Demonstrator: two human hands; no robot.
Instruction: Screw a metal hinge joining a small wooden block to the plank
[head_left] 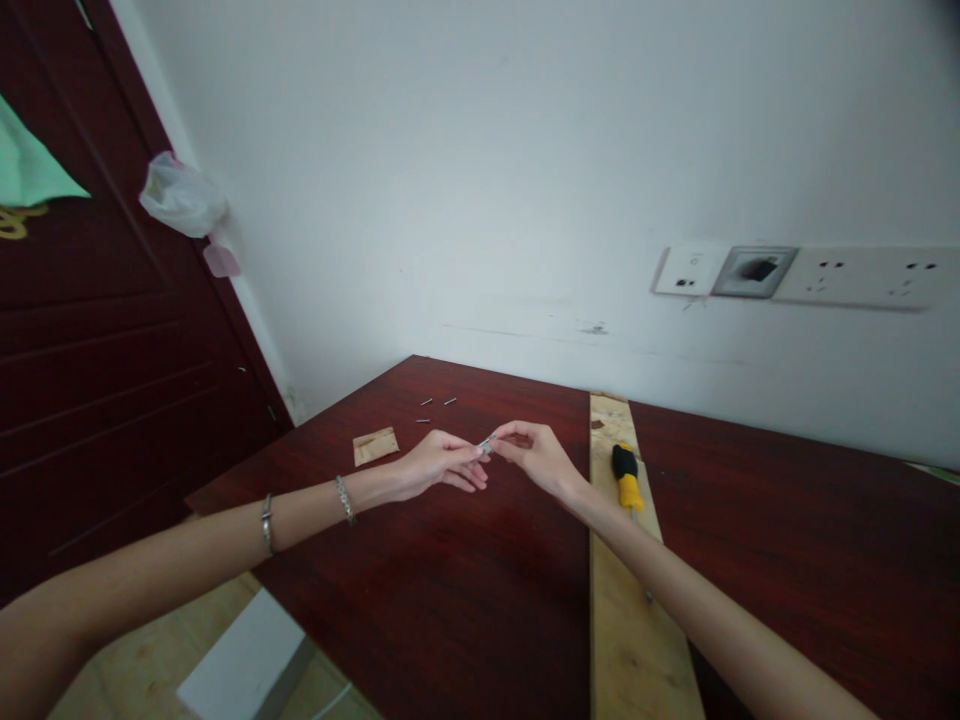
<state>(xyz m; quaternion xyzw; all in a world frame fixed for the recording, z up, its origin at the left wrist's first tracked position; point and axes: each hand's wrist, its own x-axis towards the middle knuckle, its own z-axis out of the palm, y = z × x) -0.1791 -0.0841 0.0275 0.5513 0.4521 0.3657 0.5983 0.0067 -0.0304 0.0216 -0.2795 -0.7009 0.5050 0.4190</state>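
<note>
Above the dark red table, my left hand [439, 466] pinches a small silvery metal piece [486, 447] between thumb and forefinger, its other fingers hanging loosely. From the other side, the thumb and forefinger of my right hand [541, 458] close on the same piece. Fingers cover much of it, so its exact kind cannot be made out. Behind my left hand lie a thin screw [450, 401], a second screw [426, 402] and a third screw [423, 421]. A small tan square [375, 446], wood or paper, rests beside my left wrist.
To the right, a wooden board [637, 645] runs along the table [450, 590], bearing a yellow-and-black screwdriver [627, 478] partly hidden by my right forearm. Wall sockets [821, 275] sit above the table. A white box [244, 660] stands low at left, near the dark door [97, 350].
</note>
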